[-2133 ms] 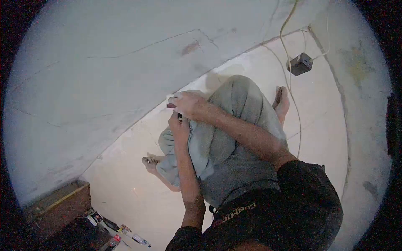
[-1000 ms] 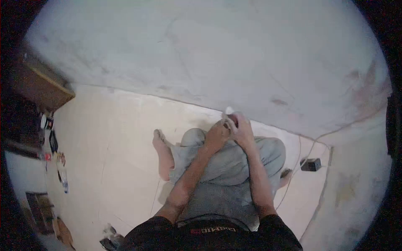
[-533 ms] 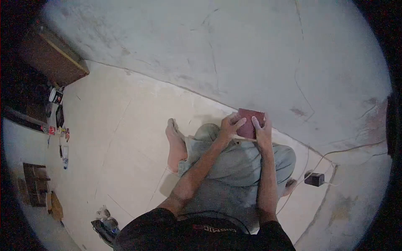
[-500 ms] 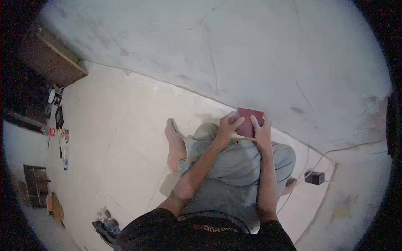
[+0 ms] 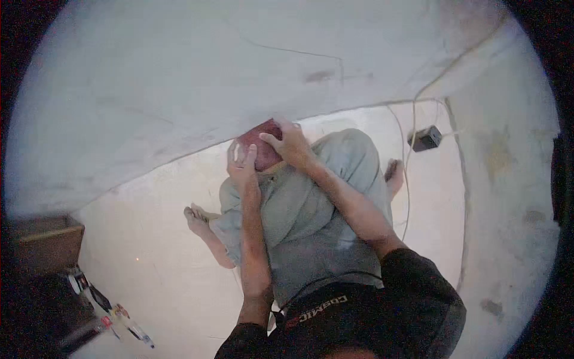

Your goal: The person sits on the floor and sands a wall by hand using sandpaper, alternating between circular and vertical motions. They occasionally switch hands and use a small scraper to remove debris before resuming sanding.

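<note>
A flat, dark red rectangular piece [image 5: 267, 158] is held tilted between my hands above my lap, close to the wall. Its exact kind is not clear. My left hand [image 5: 243, 166] grips its left edge, thumb lying on the red face. On the opposite side, my right hand [image 5: 293, 146] holds the upper right edge with its thumb across the face. The fingers behind the piece are hidden. A pale strip shows along its lower edge, beside my grey trousers [image 5: 311, 209].
A pale wall [image 5: 179, 78] rises just beyond my hands. To the right, a black box-shaped device [image 5: 425, 138] sits on the floor among cables [image 5: 408, 197]. At left stand a brown wooden box [image 5: 51, 242] and small items, including a bottle [image 5: 142, 336].
My view has turned, so the wall's base now slopes the other way. Both hands keep hold of the red piece, which is now tilted and further left in view.
</note>
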Tool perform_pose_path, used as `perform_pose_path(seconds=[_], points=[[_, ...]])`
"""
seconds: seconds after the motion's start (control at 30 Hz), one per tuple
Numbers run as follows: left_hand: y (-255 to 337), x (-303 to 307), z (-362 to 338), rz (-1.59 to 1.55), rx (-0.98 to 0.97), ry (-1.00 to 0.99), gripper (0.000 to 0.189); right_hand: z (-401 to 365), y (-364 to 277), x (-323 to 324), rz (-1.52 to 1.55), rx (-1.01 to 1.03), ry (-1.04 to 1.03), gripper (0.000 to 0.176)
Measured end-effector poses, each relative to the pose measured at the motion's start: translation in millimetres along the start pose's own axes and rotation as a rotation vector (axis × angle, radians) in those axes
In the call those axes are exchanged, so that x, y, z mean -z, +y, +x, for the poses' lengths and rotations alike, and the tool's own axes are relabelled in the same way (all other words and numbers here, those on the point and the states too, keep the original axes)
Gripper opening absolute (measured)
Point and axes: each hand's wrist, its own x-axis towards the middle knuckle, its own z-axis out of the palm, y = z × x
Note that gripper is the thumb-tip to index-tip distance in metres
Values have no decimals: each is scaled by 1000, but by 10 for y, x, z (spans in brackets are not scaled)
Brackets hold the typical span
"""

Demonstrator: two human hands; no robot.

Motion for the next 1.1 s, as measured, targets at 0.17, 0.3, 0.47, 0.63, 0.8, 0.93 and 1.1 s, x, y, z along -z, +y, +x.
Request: perform_pose_path(seconds=[0.17,0.3,0.47,0.63,0.8,0.93,1.1], points=[[224,-56,-86,20,33,22,48,-14,-85,23,24,-105,-81,51],[237,-67,-93,-13,29,8,48,19,2,-35,48,-26,-29,51],[153,-21,-61,-8,33,-28,48,27,34,-24,15,17,-42,52],[184,-45,-92,-40,17,-26,49,31,-13,32,36,-3,-85,53],[169,-50,-80,-18,-16,-29,48,17,7,8,26,9,-68,56],[196,-67,-115,-17,22,-19,48,9,-81,87,41,-33,-100,59],[198,-62,-107,-21,8,-35,47,19,-32,64,62,-2,-97,59]])
